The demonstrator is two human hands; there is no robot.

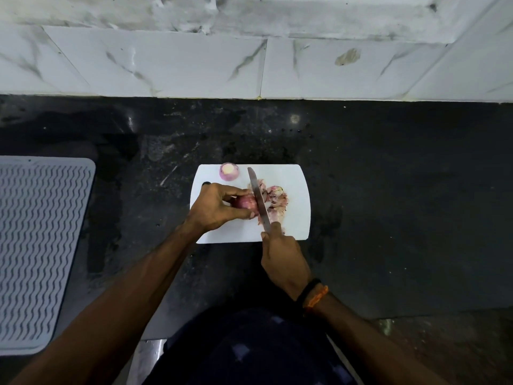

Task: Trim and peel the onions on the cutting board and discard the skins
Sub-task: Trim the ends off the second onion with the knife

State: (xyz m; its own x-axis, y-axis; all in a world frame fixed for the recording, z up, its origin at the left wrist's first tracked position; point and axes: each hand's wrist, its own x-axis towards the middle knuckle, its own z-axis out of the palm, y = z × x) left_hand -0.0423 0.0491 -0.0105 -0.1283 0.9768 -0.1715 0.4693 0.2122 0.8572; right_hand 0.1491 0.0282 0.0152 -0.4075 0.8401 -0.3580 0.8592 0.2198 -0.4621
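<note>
A dark stone counter fills most of the view, with a white marbled tile wall running along its 12 o'clock edge. At 9 o'clock on the counter lies a grey ribbed drying mat. Near the centre sits the white cutting board, its long side running from 9 to 3 o'clock.

The person's left hand reaches onto the board from 7 o'clock, fingers and thumb curled round a red onion that lies on its side on the board, still in its skin. The right hand comes in from 5 o'clock and is closed round the handle of a knife, the handle itself hidden inside the fist; the forefinger lies along the blade's back. The blade points toward 11 o'clock and rests against the 3 o'clock end of the held onion.

Just beyond the blade, toward 3 o'clock, a heap of pinkish onion skins lies on the board, with a trimmed end piece on its 12 o'clock side. At the board's 12 o'clock edge, left of the knife tip, stands a peeled onion, pale cut face up. The right wrist wears a black band and an orange thread.
</note>
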